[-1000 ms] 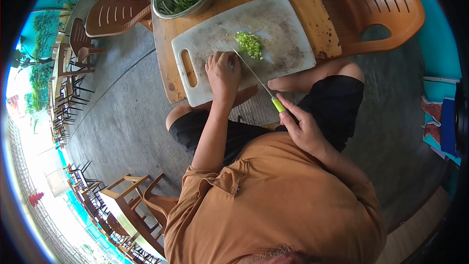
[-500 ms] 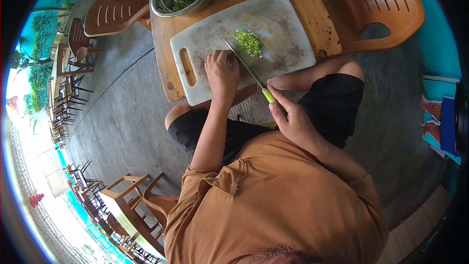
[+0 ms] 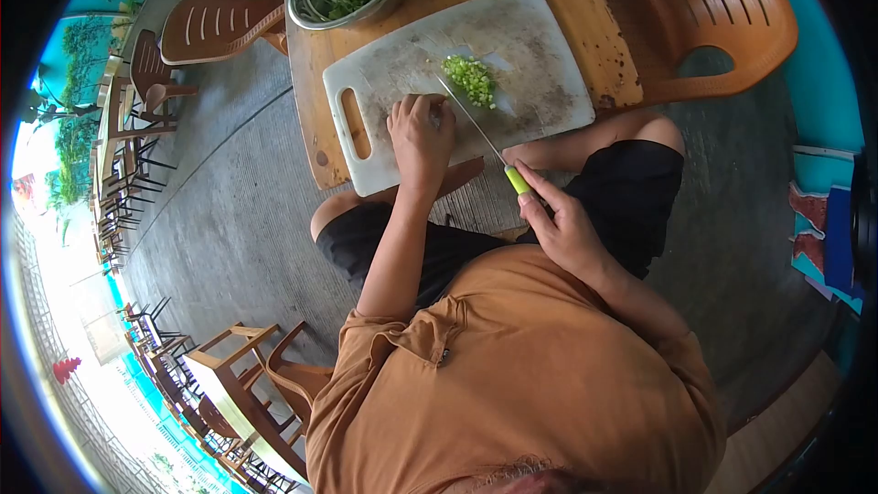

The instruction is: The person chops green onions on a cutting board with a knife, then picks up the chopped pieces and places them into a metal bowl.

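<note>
A white, stained cutting board (image 3: 540,46) lies on the wooden table. Chopped green pieces (image 3: 470,80) form a small pile near its middle. My right hand (image 3: 560,218) is closed round the green handle of a knife (image 3: 476,123), whose blade points up and left across the board's near edge, left of the pile. On the board's near left part rests my left hand (image 3: 422,139), its fingers curled together left of the blade; what they hold is mostly hidden and too small to name.
A metal bowl (image 3: 298,11) of cut greens stands at the table's far left. An orange chair (image 3: 722,0) is at the right of the wooden table (image 3: 585,0), a brown chair (image 3: 215,23) at the left. More furniture lines the far left.
The knife has shifted slightly right, away from my left hand, and my right hand has moved a little right and down. The view has shifted slightly.
</note>
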Action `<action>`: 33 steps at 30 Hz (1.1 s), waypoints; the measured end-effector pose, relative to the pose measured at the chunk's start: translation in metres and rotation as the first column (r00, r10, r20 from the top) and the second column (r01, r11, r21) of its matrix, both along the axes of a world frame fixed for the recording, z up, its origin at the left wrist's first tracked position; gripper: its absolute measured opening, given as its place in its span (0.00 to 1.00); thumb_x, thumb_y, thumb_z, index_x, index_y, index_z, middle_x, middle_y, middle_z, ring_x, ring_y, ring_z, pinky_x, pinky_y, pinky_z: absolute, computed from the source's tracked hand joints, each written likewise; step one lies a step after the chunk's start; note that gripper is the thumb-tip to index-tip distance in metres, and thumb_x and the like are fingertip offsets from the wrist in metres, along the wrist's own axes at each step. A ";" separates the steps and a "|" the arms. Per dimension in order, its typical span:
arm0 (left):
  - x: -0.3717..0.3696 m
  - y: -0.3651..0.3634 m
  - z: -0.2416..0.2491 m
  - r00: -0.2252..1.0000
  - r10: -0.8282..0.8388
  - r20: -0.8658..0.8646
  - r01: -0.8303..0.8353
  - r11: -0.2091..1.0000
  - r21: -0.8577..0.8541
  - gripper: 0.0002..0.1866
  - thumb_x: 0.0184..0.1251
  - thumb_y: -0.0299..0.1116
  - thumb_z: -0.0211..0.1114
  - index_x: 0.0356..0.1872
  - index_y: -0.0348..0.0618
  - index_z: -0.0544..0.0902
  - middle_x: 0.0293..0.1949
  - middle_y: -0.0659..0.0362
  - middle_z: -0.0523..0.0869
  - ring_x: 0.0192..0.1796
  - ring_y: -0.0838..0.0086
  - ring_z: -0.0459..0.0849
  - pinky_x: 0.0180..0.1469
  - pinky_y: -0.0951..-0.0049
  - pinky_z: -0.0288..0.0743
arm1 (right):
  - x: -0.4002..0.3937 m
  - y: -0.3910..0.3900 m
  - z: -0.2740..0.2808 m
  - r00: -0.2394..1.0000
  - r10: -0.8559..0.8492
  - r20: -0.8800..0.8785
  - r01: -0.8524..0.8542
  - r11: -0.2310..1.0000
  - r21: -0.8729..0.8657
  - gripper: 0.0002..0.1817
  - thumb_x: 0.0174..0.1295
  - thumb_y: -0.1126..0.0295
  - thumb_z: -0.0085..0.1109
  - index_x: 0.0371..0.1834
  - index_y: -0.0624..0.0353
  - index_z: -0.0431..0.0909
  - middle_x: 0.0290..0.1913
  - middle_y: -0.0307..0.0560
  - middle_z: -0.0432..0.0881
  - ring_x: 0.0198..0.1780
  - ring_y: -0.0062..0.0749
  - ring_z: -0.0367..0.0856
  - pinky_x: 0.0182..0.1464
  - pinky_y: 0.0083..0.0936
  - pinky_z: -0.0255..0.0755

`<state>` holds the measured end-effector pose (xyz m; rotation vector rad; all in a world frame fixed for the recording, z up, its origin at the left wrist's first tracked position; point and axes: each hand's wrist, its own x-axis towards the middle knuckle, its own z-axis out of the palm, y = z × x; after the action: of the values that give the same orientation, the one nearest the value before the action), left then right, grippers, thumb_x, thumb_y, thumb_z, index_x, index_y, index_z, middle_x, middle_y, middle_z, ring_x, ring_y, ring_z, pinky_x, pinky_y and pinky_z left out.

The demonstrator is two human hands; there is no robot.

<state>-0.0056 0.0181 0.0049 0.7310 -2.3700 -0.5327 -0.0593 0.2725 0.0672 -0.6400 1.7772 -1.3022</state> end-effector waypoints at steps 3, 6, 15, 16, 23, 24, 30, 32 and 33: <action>-0.003 0.000 -0.002 1.000 0.006 0.010 -0.006 1.000 0.030 0.06 0.66 0.29 0.74 0.41 0.42 0.90 0.41 0.54 0.88 0.50 0.55 0.85 0.58 0.54 0.74 | 0.002 0.008 -0.004 1.000 -0.001 -0.022 -0.001 0.997 -0.072 0.28 0.83 0.67 0.58 0.82 0.65 0.71 0.64 0.66 0.88 0.55 0.32 0.91 0.56 0.29 0.82; -0.003 0.001 -0.003 1.000 0.018 0.020 -0.019 1.000 0.021 0.06 0.66 0.29 0.74 0.41 0.42 0.90 0.41 0.54 0.88 0.50 0.55 0.85 0.58 0.54 0.74 | 0.006 0.013 -0.007 0.998 -0.024 -0.065 0.015 0.990 -0.143 0.28 0.83 0.68 0.58 0.82 0.67 0.70 0.69 0.66 0.85 0.61 0.33 0.89 0.60 0.27 0.81; -0.004 0.000 -0.001 0.999 0.021 0.040 -0.023 0.999 0.050 0.06 0.64 0.27 0.74 0.40 0.41 0.90 0.40 0.54 0.88 0.49 0.56 0.85 0.58 0.55 0.75 | 0.008 0.015 -0.005 0.983 -0.022 -0.185 -0.005 0.989 -0.146 0.27 0.83 0.67 0.57 0.81 0.67 0.70 0.71 0.69 0.83 0.69 0.51 0.87 0.66 0.34 0.80; -0.003 0.000 0.000 0.999 0.017 0.030 -0.018 0.999 0.036 0.06 0.65 0.28 0.74 0.40 0.40 0.90 0.40 0.54 0.88 0.49 0.55 0.85 0.58 0.54 0.76 | 0.008 0.013 -0.005 0.983 -0.020 -0.185 -0.007 0.989 -0.147 0.27 0.83 0.67 0.57 0.81 0.67 0.70 0.71 0.69 0.83 0.69 0.51 0.87 0.66 0.34 0.80; -0.003 0.002 -0.003 0.999 0.036 0.036 -0.036 0.999 0.014 0.05 0.65 0.27 0.73 0.39 0.41 0.88 0.41 0.54 0.87 0.49 0.55 0.85 0.57 0.55 0.74 | 0.007 -0.009 -0.001 0.990 -0.015 -0.137 0.000 0.994 -0.108 0.28 0.82 0.67 0.58 0.80 0.67 0.71 0.68 0.72 0.83 0.68 0.60 0.85 0.67 0.38 0.79; -0.003 0.002 -0.002 0.999 0.038 0.035 -0.038 0.999 0.011 0.05 0.65 0.27 0.73 0.39 0.41 0.88 0.41 0.54 0.87 0.49 0.55 0.85 0.57 0.55 0.74 | 0.007 -0.010 0.002 0.996 -0.002 -0.094 -0.005 0.998 -0.069 0.28 0.82 0.67 0.58 0.80 0.67 0.71 0.67 0.71 0.84 0.68 0.59 0.85 0.68 0.38 0.79; -0.002 0.003 -0.004 0.999 0.037 0.007 -0.037 0.998 0.058 0.04 0.67 0.29 0.73 0.39 0.42 0.88 0.40 0.55 0.88 0.48 0.55 0.85 0.58 0.54 0.73 | 0.014 0.009 -0.012 0.948 -0.065 -0.311 0.009 0.984 -0.178 0.27 0.83 0.67 0.58 0.81 0.66 0.71 0.62 0.72 0.87 0.58 0.54 0.91 0.60 0.37 0.82; -0.003 0.003 -0.005 0.999 0.047 0.019 -0.048 0.999 0.024 0.04 0.68 0.30 0.74 0.40 0.43 0.89 0.40 0.55 0.88 0.48 0.56 0.85 0.58 0.54 0.74 | 0.011 0.005 -0.007 0.981 -0.054 -0.184 0.030 0.991 -0.131 0.28 0.83 0.67 0.58 0.81 0.66 0.71 0.63 0.71 0.87 0.54 0.47 0.92 0.57 0.34 0.82; -0.003 0.004 -0.004 0.999 0.045 0.019 -0.046 0.999 0.021 0.04 0.68 0.30 0.74 0.40 0.43 0.89 0.40 0.55 0.88 0.48 0.56 0.85 0.58 0.54 0.74 | 0.009 0.003 -0.005 0.998 -0.041 -0.055 0.036 0.995 -0.089 0.28 0.83 0.66 0.58 0.81 0.65 0.71 0.63 0.70 0.87 0.49 0.40 0.92 0.54 0.31 0.82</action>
<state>-0.0087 0.0218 0.0010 0.8008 -2.3620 -0.5351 -0.0505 0.2750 0.0623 -0.7002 1.7938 -1.4073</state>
